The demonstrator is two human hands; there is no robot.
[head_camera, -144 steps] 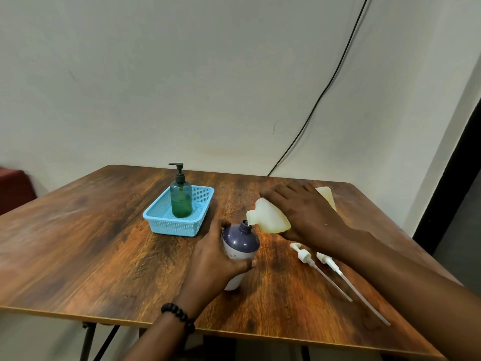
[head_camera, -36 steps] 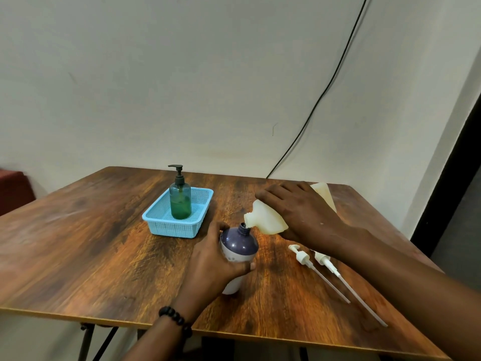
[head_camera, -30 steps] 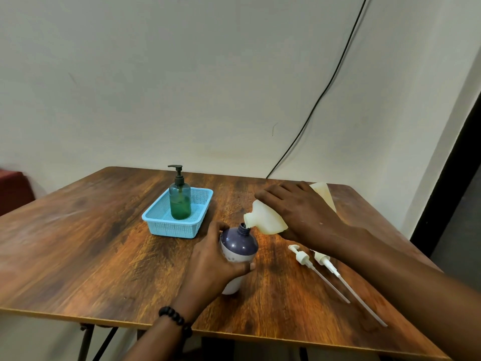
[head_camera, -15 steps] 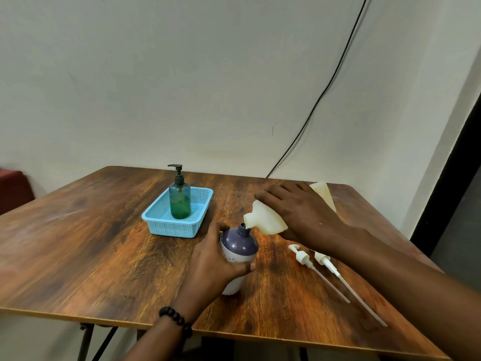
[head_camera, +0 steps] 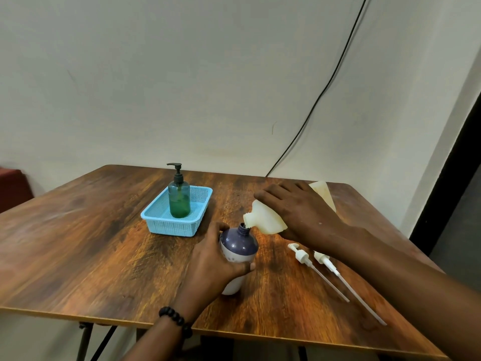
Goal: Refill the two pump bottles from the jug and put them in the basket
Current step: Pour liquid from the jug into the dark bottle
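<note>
Left hand (head_camera: pixel 213 259) grips purple bottle (head_camera: pixel 239 247); right hand (head_camera: pixel 299 212) grips jug (head_camera: pixel 263 220); two pumps (head_camera: pixel 302 256) loose.

Left hand (head_camera: pixel 214 261): fingers wrapped round the purple bottle (head_camera: pixel 238 247).
Right hand (head_camera: pixel 299 211): palm down, gripping the tilted jug (head_camera: pixel 263 217) above that bottle.

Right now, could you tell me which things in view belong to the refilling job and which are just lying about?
Job: jug, purple bottle, green bottle, basket, two loose pumps.
Lying about: black cable, red object.
</note>
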